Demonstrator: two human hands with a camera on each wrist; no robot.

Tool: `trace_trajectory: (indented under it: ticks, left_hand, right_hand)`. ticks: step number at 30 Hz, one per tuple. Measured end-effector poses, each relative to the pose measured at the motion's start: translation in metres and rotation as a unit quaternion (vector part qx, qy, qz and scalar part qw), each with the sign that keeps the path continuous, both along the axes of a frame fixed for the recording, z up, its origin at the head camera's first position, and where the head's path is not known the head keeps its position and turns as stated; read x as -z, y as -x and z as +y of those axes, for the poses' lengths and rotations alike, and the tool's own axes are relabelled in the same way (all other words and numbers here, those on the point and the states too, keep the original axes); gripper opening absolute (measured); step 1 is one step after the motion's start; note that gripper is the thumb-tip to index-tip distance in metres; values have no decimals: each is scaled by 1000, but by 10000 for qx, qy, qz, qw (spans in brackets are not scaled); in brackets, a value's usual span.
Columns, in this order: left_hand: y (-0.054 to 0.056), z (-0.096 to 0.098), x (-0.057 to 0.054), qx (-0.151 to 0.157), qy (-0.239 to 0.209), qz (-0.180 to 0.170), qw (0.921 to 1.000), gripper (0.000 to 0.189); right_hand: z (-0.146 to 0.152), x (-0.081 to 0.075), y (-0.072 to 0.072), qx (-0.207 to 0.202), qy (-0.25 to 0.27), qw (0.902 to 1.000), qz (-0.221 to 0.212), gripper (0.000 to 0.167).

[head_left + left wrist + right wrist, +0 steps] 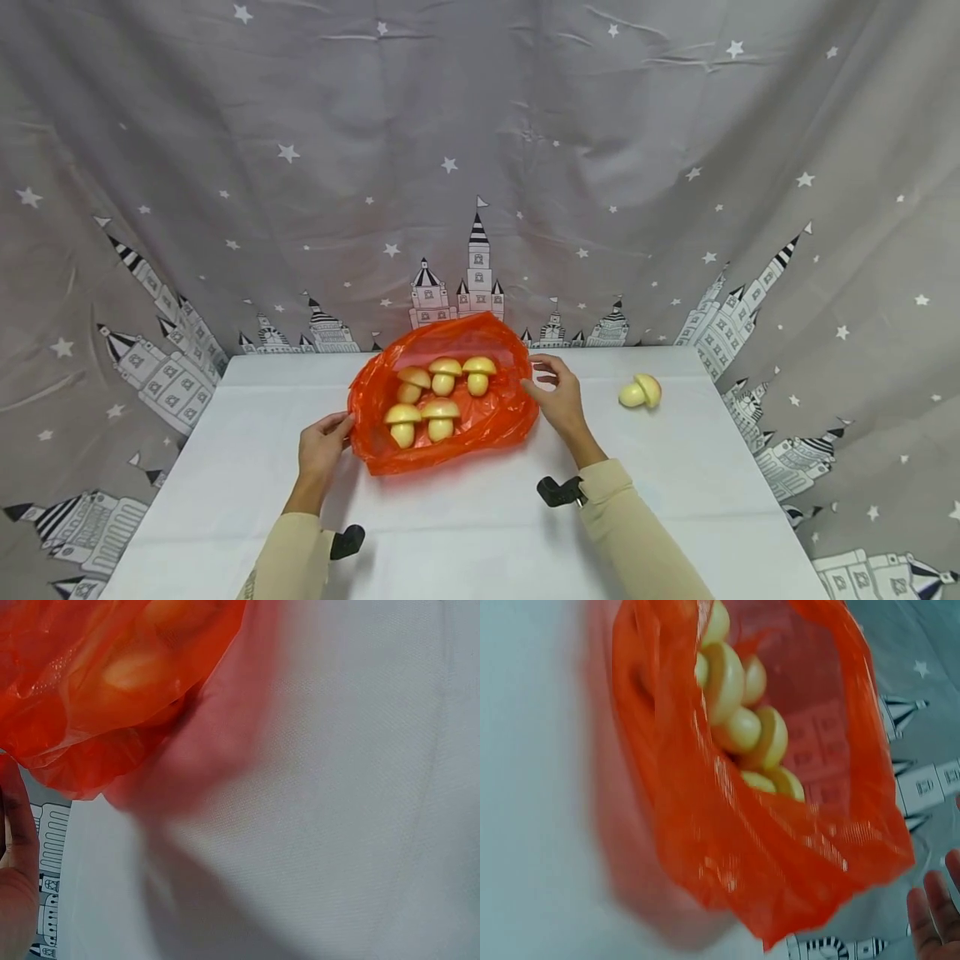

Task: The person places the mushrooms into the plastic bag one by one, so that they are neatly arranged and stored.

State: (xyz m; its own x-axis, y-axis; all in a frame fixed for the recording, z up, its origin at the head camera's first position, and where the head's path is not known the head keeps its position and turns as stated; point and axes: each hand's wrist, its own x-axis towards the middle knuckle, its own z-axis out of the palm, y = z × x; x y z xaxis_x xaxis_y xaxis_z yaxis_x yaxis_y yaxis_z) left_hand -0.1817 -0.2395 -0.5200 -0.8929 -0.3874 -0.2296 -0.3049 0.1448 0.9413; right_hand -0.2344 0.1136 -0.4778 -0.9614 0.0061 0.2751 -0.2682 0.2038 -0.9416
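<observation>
A red plastic bag (pixel 450 454) lies with its mouth spread wide on the white table, and several yellow toy mushrooms (pixel 441 418) rest inside it. At the bag's left rim, my left hand (pixel 324 446) pinches the plastic; the left wrist view shows only part of this hand (pixel 16 862) at its edge. My right hand (pixel 561 400) is beside the right rim with fingers loosely bent and nothing between them. In the right wrist view, its fingertips (pixel 934 900) stand apart from the bag (pixel 742 855).
One more toy mushroom (pixel 641 391) lies on its side on the white tabletop (pixel 465 550), to the right of the right hand. Behind the table hangs a grey curtain (pixel 517 108) printed with stars and castles. Black wrist mounts (pixel 558 492) stick out from both sleeves.
</observation>
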Motion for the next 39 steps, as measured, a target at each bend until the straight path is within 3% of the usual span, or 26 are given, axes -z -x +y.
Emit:
trace_trajectory:
  ticks: [5,11,14,27,39]
  left_hand:
    - [1,-1,1,-45,-180,243,9995,38]
    - [3,2,-1,-14,-227,243,9994,38]
    - [3,3,-3,-2,-256,255,9993,38]
    - [3,1,0,-77,18,19,10000,36]
    - [1,1,-1,-32,39,23,10000,37]
  right_hand:
    - [17,-10,-4,437,22,9990,-64,37]
    - [49,15,13,841,-126,9961,-221,41]
    - [64,21,18,1002,-191,9946,-187,45]
    - [118,49,13,1852,-415,9812,-343,53]
    - [157,53,21,1809,-698,9722,-1310,65]
